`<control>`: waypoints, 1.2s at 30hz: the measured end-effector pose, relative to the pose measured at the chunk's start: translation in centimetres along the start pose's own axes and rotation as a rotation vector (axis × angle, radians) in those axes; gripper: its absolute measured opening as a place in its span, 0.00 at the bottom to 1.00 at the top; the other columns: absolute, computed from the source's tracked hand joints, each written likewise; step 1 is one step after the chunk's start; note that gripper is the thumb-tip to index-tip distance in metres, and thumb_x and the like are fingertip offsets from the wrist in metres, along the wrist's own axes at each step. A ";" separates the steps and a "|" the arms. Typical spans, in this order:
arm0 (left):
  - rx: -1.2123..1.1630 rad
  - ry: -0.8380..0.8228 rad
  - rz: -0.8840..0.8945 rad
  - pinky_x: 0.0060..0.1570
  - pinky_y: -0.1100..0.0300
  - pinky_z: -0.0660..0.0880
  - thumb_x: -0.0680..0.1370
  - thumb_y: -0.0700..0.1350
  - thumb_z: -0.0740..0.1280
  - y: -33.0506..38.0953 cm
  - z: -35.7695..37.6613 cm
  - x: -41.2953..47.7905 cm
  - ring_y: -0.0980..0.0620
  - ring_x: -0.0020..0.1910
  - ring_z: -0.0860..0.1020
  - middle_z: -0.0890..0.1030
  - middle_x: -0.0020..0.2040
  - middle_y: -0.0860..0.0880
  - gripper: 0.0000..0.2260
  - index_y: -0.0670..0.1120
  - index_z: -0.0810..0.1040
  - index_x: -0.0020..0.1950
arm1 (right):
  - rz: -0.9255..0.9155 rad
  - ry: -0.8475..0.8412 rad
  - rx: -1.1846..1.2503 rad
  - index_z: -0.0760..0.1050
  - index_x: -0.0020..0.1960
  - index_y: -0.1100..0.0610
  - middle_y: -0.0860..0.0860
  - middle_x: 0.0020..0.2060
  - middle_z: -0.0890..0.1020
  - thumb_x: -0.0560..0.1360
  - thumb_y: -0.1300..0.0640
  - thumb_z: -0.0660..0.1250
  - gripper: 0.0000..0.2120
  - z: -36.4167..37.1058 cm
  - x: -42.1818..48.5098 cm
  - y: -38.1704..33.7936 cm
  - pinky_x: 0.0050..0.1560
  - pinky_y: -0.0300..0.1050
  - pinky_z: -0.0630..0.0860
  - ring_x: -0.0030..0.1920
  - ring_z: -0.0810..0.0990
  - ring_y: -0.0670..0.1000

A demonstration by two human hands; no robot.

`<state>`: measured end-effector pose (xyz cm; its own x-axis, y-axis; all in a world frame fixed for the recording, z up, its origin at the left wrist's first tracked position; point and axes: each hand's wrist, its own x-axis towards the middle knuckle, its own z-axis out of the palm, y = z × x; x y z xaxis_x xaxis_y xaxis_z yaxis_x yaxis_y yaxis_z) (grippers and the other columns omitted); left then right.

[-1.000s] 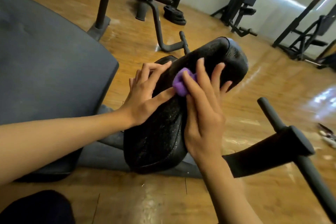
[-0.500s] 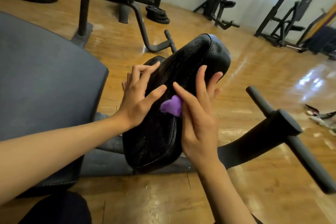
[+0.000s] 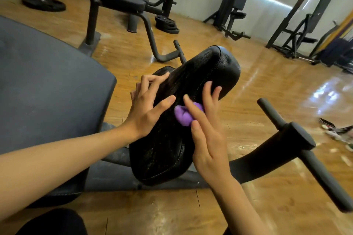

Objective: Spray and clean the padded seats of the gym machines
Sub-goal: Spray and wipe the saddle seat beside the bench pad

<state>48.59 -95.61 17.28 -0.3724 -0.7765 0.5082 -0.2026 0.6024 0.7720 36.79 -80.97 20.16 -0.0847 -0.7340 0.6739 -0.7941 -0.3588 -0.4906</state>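
Observation:
A black padded seat [image 3: 164, 150] with a wet, textured surface tilts up in the middle of the view. My right hand [image 3: 207, 129] presses a small purple cloth [image 3: 184, 115] flat against the seat's right side, fingers spread and mostly straight. My left hand [image 3: 148, 108] rests on the seat's left edge with fingers straight and thumb stretched toward the cloth. A large grey back pad [image 3: 44, 89] of the same machine fills the left.
A black handle bar [image 3: 298, 149] juts out at the right, close to my right forearm. Other gym machines [image 3: 122, 2] and stacked weight plates [image 3: 167, 25] stand on the wooden floor behind. Shoes [image 3: 338, 131] lie at the far right.
My right hand slid the purple cloth down the seat toward me, from near the top to the middle. The left hand stayed on the seat's left edge.

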 end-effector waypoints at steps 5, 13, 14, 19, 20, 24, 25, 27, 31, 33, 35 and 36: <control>-0.012 0.014 0.007 0.66 0.50 0.61 0.75 0.67 0.55 0.1 0.0 0.0 0.52 0.67 0.67 0.68 0.62 0.53 0.33 0.54 0.68 0.77 | 0.006 -0.040 0.055 0.71 0.72 0.60 0.55 0.77 0.66 0.82 0.65 0.61 0.18 -0.6 -3.3 0.0 0.77 0.61 0.58 0.79 0.57 0.57; -0.054 0.011 0.012 0.71 0.45 0.60 0.75 0.66 0.56 -0.2 0.1 0.0 0.54 0.68 0.66 0.67 0.62 0.55 0.31 0.56 0.67 0.77 | -0.252 0.434 -0.107 0.77 0.62 0.70 0.66 0.66 0.76 0.83 0.63 0.61 0.13 -2.2 7.0 1.1 0.74 0.66 0.64 0.72 0.71 0.64; -0.054 0.008 0.012 0.71 0.46 0.60 0.75 0.65 0.56 -0.2 0.1 0.0 0.54 0.68 0.66 0.67 0.62 0.54 0.31 0.56 0.67 0.77 | -0.247 0.420 -0.115 0.76 0.64 0.69 0.64 0.67 0.76 0.83 0.64 0.61 0.13 -2.7 8.7 1.1 0.74 0.64 0.64 0.72 0.70 0.62; -0.031 0.012 0.011 0.67 0.52 0.60 0.75 0.66 0.56 -0.3 0.1 0.1 0.54 0.67 0.66 0.67 0.62 0.54 0.32 0.55 0.68 0.77 | -0.213 0.228 -0.169 0.76 0.66 0.65 0.59 0.68 0.76 0.81 0.66 0.63 0.14 -2.2 7.5 1.1 0.78 0.60 0.57 0.76 0.66 0.57; -0.020 0.015 0.014 0.66 0.52 0.60 0.75 0.66 0.55 -0.3 0.1 0.1 0.54 0.67 0.66 0.68 0.62 0.53 0.33 0.55 0.68 0.77 | -0.223 0.134 -0.161 0.77 0.65 0.65 0.59 0.69 0.76 0.81 0.67 0.63 0.13 -1.8 6.0 1.1 0.78 0.60 0.56 0.76 0.66 0.57; -0.012 0.015 0.010 0.62 0.53 0.60 0.75 0.67 0.54 -0.1 0.2 0.1 0.55 0.66 0.66 0.67 0.61 0.54 0.33 0.55 0.68 0.77 | -0.139 -0.117 0.046 0.77 0.64 0.61 0.55 0.69 0.76 0.80 0.69 0.62 0.14 -1.3 0.9 0.4 0.78 0.59 0.58 0.76 0.66 0.54; -0.017 0.016 0.007 0.63 0.54 0.60 0.75 0.67 0.55 -0.1 0.1 0.1 0.55 0.66 0.66 0.67 0.62 0.54 0.33 0.55 0.68 0.77 | -0.120 -0.144 0.083 0.77 0.63 0.61 0.54 0.69 0.76 0.80 0.69 0.62 0.14 -1.4 -0.1 0.1 0.78 0.58 0.59 0.76 0.66 0.54; -0.025 0.011 0.007 0.64 0.53 0.59 0.75 0.66 0.55 0.0 0.1 0.0 0.54 0.67 0.66 0.67 0.62 0.53 0.33 0.55 0.68 0.77 | -0.107 -0.187 0.105 0.78 0.63 0.62 0.54 0.68 0.77 0.79 0.70 0.63 0.14 -1.7 -2.5 -0.8 0.77 0.58 0.60 0.75 0.68 0.54; -0.036 0.016 0.004 0.69 0.45 0.61 0.75 0.66 0.56 0.0 0.1 0.0 0.51 0.68 0.66 0.68 0.62 0.51 0.32 0.54 0.68 0.77 | -0.298 -0.301 -0.061 0.79 0.65 0.59 0.52 0.69 0.76 0.81 0.66 0.63 0.14 -1.3 -6.4 -1.5 0.76 0.58 0.62 0.75 0.69 0.53; -0.031 0.016 0.005 0.70 0.41 0.62 0.76 0.66 0.56 -0.1 0.2 0.1 0.49 0.68 0.67 0.69 0.62 0.50 0.32 0.54 0.69 0.77 | -0.448 -0.304 -0.187 0.79 0.65 0.59 0.54 0.69 0.76 0.83 0.62 0.60 0.14 -1.3 -5.5 -0.8 0.74 0.58 0.65 0.74 0.70 0.54; -0.026 0.013 -0.004 0.70 0.41 0.62 0.76 0.67 0.55 0.0 0.2 0.2 0.48 0.67 0.68 0.69 0.62 0.50 0.32 0.54 0.69 0.76 | -0.431 -0.205 -0.218 0.79 0.64 0.62 0.57 0.68 0.76 0.82 0.63 0.63 0.13 -0.9 -3.8 -0.5 0.74 0.59 0.64 0.74 0.70 0.56; -0.023 0.011 -0.007 0.70 0.41 0.62 0.75 0.67 0.55 0.1 0.2 0.3 0.49 0.67 0.68 0.69 0.62 0.50 0.32 0.54 0.69 0.76 | -0.348 -0.139 -0.186 0.79 0.63 0.64 0.59 0.68 0.76 0.81 0.66 0.64 0.12 -0.7 -3.2 -0.6 0.75 0.58 0.63 0.74 0.70 0.57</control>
<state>48.30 -95.76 17.46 -0.3607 -0.7830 0.5068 -0.1839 0.5924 0.7844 37.11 -78.05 18.68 0.2802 -0.6626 0.6945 -0.8571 -0.4985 -0.1297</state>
